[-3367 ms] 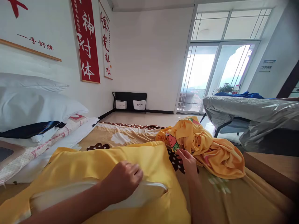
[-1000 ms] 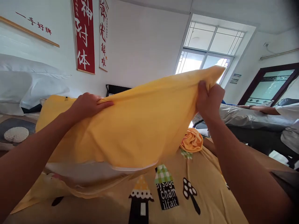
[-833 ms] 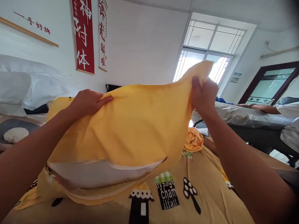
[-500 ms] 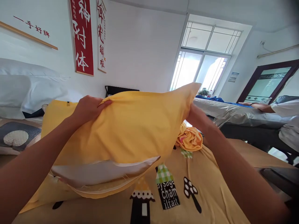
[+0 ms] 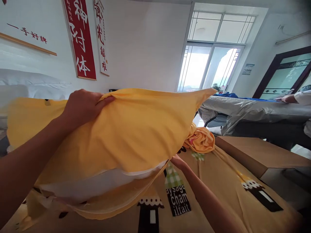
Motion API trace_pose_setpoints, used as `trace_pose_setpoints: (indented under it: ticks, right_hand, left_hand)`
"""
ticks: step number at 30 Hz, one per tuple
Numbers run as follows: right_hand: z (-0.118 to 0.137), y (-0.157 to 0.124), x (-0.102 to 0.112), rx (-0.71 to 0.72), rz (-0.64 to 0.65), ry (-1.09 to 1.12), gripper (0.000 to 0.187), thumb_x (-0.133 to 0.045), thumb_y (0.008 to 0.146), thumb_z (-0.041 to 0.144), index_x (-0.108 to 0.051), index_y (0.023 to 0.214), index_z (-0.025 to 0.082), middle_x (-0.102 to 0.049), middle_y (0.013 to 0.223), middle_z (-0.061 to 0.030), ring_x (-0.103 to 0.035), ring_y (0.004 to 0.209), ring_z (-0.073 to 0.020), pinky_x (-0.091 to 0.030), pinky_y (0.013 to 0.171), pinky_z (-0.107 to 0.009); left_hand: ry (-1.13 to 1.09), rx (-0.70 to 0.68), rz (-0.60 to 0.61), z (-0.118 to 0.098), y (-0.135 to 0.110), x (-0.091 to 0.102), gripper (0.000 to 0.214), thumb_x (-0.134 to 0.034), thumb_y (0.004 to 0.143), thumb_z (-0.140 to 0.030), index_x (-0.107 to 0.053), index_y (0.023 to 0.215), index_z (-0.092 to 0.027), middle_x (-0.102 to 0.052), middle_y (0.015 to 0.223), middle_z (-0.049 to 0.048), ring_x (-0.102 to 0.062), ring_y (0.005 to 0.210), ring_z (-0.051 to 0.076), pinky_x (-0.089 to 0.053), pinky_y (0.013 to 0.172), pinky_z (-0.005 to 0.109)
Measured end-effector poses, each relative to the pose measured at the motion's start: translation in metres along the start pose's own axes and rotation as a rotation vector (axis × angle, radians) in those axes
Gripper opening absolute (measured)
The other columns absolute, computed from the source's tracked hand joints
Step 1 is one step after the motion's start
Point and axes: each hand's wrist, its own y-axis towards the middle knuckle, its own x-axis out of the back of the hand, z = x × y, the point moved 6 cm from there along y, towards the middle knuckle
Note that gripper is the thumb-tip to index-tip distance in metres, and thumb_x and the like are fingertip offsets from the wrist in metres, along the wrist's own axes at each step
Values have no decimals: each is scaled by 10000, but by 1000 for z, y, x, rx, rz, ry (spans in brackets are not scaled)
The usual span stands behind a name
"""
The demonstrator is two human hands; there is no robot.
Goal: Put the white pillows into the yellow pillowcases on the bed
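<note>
A yellow pillowcase [image 5: 145,126] with a white pillow [image 5: 97,184] inside is held up above the bed, its long opening towards me. My left hand [image 5: 84,105] is closed on the pillowcase's upper edge, bunching the cloth. My right hand [image 5: 179,161] is at the right end of the opening, closed at the pillowcase's edge; its fingertips are partly hidden by the cloth. Below lies a tan printed bed sheet [image 5: 213,187] with house and mushroom pictures. A bundle of orange-yellow cloth [image 5: 201,139] rests on it behind my right hand.
A cardboard box [image 5: 264,152] stands right of the sheet. Behind it is a table covered in clear plastic [image 5: 252,111], where another person's hand [image 5: 289,98] rests near blue cloth. White pillows [image 5: 34,84] are stacked at the left. Red and white scrolls hang on the wall.
My right hand has moved from the pillowcase's upper right corner down to the end of the opening. My left hand keeps its hold. The view has shifted slightly.
</note>
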Motion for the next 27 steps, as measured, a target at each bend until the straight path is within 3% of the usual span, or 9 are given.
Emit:
trace_pose_setpoints:
  ticks: [4, 7, 10, 12, 14, 16, 18, 22, 27]
  right_hand:
    - [-2, -12, -23, -6, 39, 76, 588, -634, 674, 623, -645, 1046, 167, -702, 1012, -114, -633, 969, -280, -520, 828, -394]
    - [-16, -22, -20, -48, 38, 37, 571, -616, 706, 610, -601, 1078, 176, -708, 959, -83, -657, 877, -250, -537, 737, -367]
    - [-41, -29, -5, -106, -6, -96, 450, -627, 680, 572, -612, 896, 177, -694, 805, -50, -646, 732, -227, -518, 633, -342]
    - [-59, -33, 2, -138, -49, -227, 329, -645, 647, 499, -586, 719, 183, -642, 666, -20, -605, 654, -211, -483, 594, -331]
    - [-72, -35, 4, -157, -88, -359, 225, -636, 636, 396, -537, 612, 195, -586, 594, -1, -570, 641, -206, -456, 601, -332]
    - [-81, -34, 2, -164, -103, -466, 151, -601, 649, 302, -509, 583, 202, -578, 600, -4, -560, 659, -208, -441, 623, -339]
    - [-83, -31, -1, -166, -92, -549, 107, -588, 651, 232, -508, 586, 206, -593, 629, -16, -563, 666, -212, -434, 629, -344]
    - [-63, -25, -2, -138, -89, -692, 73, -574, 656, 131, -567, 670, 203, -625, 718, -52, -591, 753, -254, -443, 693, -391]
    - [19, -23, -40, 103, -71, -746, 336, -514, 789, 138, -574, 1110, 220, -574, 1216, -89, -483, 1164, -238, -342, 998, -404]
  left_hand:
    - [68, 49, 58, 29, 17, -16, 656, -223, 898, -650, -589, 710, -139, -497, 638, 35, -475, 684, 173, -326, 744, 320]
    - [77, 64, 194, 52, 18, -64, 638, -197, 917, -584, -618, 815, -117, -596, 746, 87, -550, 786, 231, -320, 862, 443]
    - [-42, 251, 309, 66, -2, -122, 487, -259, 920, -438, -586, 1061, -106, -631, 1068, 185, -571, 999, 338, -336, 873, 509]
    - [-185, 232, 323, 52, -24, -153, 482, -317, 902, -410, -499, 1230, -107, -549, 1268, 206, -531, 1124, 347, -348, 912, 504]
    - [-377, 65, 393, 23, -54, -176, 484, -340, 902, -445, -507, 1239, -141, -539, 1311, 165, -526, 1161, 292, -369, 955, 428]
    - [-542, -169, 580, -11, -92, -190, 456, -335, 913, -497, -580, 1157, -199, -599, 1253, 102, -557, 1124, 240, -397, 951, 352]
    - [-592, -315, 675, -29, -122, -191, 455, -339, 914, -534, -624, 1077, -219, -638, 1179, 76, -581, 1063, 229, -416, 924, 333]
    - [-596, -308, 736, -26, -144, -180, 413, -443, 861, -570, -618, 826, -197, -647, 1076, 64, -604, 916, 217, -448, 810, 311]
    - [-572, -414, 762, -42, -148, -158, 296, -437, 878, -388, -508, 675, -186, -630, 953, 61, -575, 830, 191, -406, 740, 290]
